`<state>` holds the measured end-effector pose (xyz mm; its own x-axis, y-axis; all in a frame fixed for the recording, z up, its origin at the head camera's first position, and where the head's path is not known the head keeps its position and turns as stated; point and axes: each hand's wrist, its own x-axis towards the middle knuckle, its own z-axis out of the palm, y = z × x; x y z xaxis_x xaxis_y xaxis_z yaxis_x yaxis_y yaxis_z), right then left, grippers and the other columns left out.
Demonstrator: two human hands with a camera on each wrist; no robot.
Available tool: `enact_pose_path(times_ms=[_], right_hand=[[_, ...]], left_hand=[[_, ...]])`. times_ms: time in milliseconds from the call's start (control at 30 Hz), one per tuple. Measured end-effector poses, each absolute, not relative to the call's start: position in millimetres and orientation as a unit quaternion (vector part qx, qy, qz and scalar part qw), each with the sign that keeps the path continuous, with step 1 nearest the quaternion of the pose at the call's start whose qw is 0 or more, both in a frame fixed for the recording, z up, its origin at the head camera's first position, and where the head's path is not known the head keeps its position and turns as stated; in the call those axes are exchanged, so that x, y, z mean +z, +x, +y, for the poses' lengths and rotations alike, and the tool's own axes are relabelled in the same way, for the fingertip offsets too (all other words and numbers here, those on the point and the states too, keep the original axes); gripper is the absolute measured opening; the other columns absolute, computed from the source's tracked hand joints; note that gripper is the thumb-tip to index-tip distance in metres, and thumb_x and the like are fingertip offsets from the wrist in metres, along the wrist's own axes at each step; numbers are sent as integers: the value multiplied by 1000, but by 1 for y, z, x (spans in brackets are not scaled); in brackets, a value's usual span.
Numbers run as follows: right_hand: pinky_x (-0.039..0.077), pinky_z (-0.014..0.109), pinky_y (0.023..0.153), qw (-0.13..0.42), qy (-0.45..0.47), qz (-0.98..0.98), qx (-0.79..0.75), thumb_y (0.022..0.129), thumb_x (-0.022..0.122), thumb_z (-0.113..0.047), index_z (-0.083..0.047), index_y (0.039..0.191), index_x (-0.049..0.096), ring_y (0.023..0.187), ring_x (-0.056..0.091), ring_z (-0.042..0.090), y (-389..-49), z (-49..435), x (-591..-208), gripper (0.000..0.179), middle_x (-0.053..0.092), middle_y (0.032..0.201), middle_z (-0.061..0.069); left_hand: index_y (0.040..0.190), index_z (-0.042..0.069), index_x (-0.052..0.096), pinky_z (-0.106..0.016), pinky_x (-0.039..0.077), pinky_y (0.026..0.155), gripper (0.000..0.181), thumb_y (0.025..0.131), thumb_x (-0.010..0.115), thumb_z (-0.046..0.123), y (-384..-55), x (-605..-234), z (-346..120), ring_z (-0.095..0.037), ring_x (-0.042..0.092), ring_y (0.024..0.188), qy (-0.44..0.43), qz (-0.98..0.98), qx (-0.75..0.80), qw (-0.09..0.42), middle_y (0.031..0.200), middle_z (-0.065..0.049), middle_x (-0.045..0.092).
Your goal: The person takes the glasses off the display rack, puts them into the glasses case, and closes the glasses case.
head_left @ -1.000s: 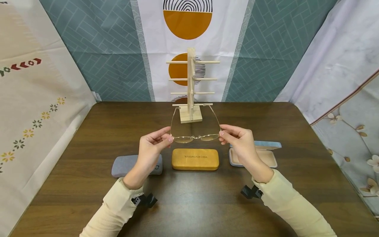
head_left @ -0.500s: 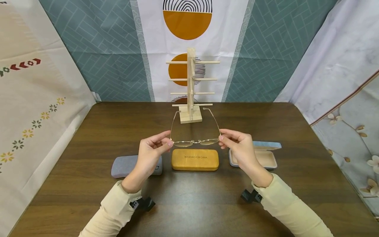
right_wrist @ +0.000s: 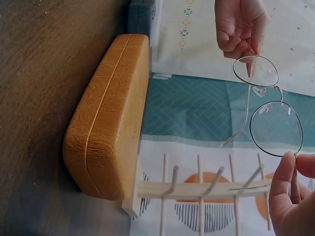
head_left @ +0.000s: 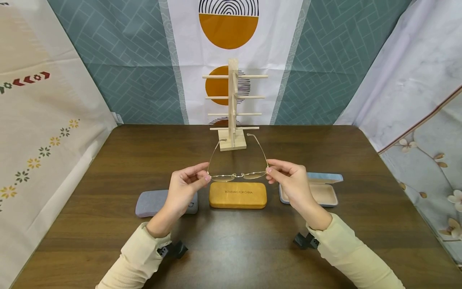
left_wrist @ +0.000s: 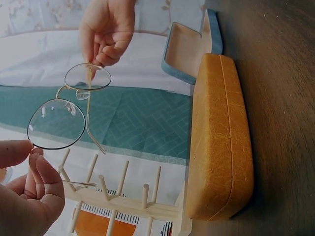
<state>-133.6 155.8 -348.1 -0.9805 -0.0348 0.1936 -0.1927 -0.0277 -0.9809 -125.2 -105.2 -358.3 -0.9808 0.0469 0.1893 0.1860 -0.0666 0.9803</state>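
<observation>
A pair of thin gold-rimmed eyeglasses (head_left: pixel 222 178) is held up between both hands, temples unfolded and pointing away toward the wooden rack. My left hand (head_left: pixel 185 185) pinches the frame at its left hinge between thumb and fingers. At the opposite hinge my right hand (head_left: pixel 290 180) pinches it the same way. Both wrist views show the round lenses (left_wrist: pixel 56 124) raised above the level of the mustard-yellow glasses case (head_left: pixel 238 195), which lies closed just below them in the head view. The grey glasses case (head_left: pixel 151 202), also closed, is partly hidden behind my left hand and wrist.
An opened blue glasses case (head_left: pixel 325 194) with a beige lining lies behind my right wrist. Farther back stands a wooden display rack (head_left: pixel 232 108) with several horizontal pegs. Patterned cloths (head_left: pixel 137 68) hang behind and beside the brown table (head_left: pixel 231 253).
Both hands have come down and slightly nearer with the eyeglasses, bringing the lenses close over the yellow case's back edge in the head view. The temple tips now sit lower, against the rack's base.
</observation>
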Motion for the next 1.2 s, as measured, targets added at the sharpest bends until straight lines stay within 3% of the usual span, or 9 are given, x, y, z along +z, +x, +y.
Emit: enact_pose_path(times_ms=[500,1200], right_hand=[[53,25,57,61,94,-691,714,82,60,9,19,105,57,60,62,11,-134,155,-353,26,67,74,5],[53,25,58,57,95,-694,711,82,59,10,19,106,57,61,62,11,-134,156,-351,26,67,73,3]], left_hand=[[107,-17,57,-18,49,64,30,77,58,-17,-123,-360,-108,-7,58,69,-110,-691,-713,44,70,6,60],[104,-16,59,-19,49,64,26,79,58,-15,-123,-359,-110,-7,56,68,-136,-712,-688,36,71,4,58]])
